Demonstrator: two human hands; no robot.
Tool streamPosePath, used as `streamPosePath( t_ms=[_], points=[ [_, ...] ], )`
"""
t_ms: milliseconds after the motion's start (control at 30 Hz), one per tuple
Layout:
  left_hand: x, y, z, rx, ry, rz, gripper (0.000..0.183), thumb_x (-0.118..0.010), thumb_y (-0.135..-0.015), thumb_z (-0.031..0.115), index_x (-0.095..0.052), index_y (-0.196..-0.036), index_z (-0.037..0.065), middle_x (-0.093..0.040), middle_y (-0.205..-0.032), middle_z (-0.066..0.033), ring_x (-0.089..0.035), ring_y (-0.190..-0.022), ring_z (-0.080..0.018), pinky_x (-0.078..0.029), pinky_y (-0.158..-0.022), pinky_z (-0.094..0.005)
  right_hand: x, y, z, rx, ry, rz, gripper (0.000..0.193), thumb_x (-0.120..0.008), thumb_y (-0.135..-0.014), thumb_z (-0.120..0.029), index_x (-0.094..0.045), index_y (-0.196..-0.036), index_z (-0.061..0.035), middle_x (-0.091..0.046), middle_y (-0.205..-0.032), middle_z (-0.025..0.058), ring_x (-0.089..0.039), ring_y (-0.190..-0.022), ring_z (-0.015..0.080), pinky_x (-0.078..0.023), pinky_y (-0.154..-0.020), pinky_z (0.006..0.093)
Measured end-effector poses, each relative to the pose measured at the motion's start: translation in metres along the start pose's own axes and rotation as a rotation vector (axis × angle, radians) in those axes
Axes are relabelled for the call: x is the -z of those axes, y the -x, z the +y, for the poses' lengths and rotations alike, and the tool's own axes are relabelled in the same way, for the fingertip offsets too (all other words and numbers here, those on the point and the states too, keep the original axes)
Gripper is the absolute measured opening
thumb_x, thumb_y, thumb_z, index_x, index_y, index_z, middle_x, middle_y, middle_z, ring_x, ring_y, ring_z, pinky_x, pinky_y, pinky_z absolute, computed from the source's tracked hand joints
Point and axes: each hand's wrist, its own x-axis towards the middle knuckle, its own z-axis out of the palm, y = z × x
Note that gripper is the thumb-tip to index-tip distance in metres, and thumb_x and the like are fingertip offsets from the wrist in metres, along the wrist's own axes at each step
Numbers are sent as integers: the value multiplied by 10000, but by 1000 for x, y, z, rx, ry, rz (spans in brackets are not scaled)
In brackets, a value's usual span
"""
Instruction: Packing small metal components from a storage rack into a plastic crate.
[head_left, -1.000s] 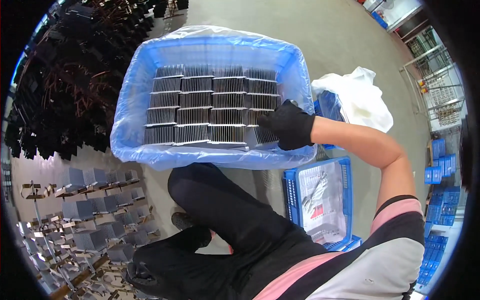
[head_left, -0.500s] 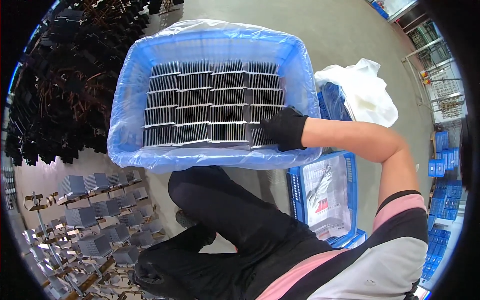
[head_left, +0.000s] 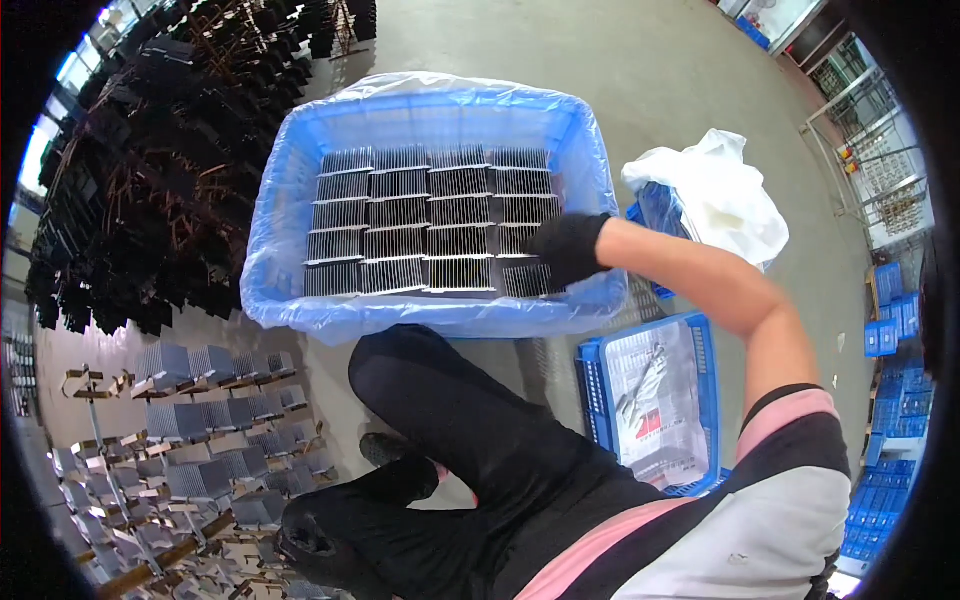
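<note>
My right hand [head_left: 570,250], in a black glove, is inside a large blue crate [head_left: 590,160] lined with clear plastic film. It rests at the front right corner of the finned black heat sinks [head_left: 458,242], which stand in rows and columns. Beneath and beside its fingers is the corner heat sink [head_left: 525,280], which sits slightly askew. The glove is dark and slightly blurred, and its fingertips are hidden, so I cannot tell whether they grip that piece. My left hand is not in view.
A rack of grey finned pieces [head_left: 200,480] stands at lower left, with dark hanging parts [head_left: 150,180] behind it. To the right are a blue basket [head_left: 590,400] holding gloves on printed paper and a white plastic bag [head_left: 725,195]. Blue crates [head_left: 880,510] are stacked far right.
The view has shifted, so the crate appears slightly lower and smaller. My right hand stays at the front right corner, slightly turned, and the corner heat sink shows more of its fins.
</note>
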Motion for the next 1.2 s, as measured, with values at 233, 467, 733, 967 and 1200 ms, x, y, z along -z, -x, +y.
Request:
streamPosePath(
  t_ms=[233, 467, 733, 967, 1200],
  points=[
    [8, 13, -14, 76, 55, -131, 493, -619, -963, 357, -550, -1325, 30, -576, -1296, -197, -570, -1164, -360, -452, -1025, -422, 39, 94, 13, -205, -176, 1119, 274, -629, -967, -209, -637, -1206, -75, -723, -931, 161, -709, -810, 316, -551, -732, 389],
    [-65, 60, -117, 58, 358, -100, 419, -555, -1028, 309, -563, -1350, 42, -582, -1336, -187, -567, -1185, -345, -470, -1016, -423, -53, 136, 16, -603, -795, 1426, 275, -612, -1007, -259, -650, -1096, -2, -681, -850, 79, -642, -704, 135, -520, -666, 296],
    [6, 0, -27, -130, 122, -9, 381, -515, -1056, 311, -623, -1284, 25, -612, -1294, -199, -569, -1182, -360, -489, -1003, -438, -338, 189, 17, -1024, -1012, 899, 147, -600, -951, -166, -678, -981, -46, -681, -745, 75, -668, -648, 189, -514, -584, 357],
    [11, -11, -2, -107, 116, -68, 336, -575, -1035, 279, -661, -1136, -30, -675, -1100, -172, -640, -999, -335, -505, -899, -419, -514, 158, -86, -1016, -1618, 451, 355, -734, -844, -154, -595, -1134, -3, -694, -890, 106, -691, -807, 207, -572, -730, 349],
    [21, -24, 10, -208, 101, -190, 347, -584, -1030, 301, -667, -1146, -15, -681, -1111, -167, -642, -1018, -322, -502, -901, -413, -543, 101, -115, -1298, -1107, 337, 629, -812, -770, -404, -581, -1202, -10, -694, -1003, 195, -681, -941, 344, -545, -850, 434]
  ],
)
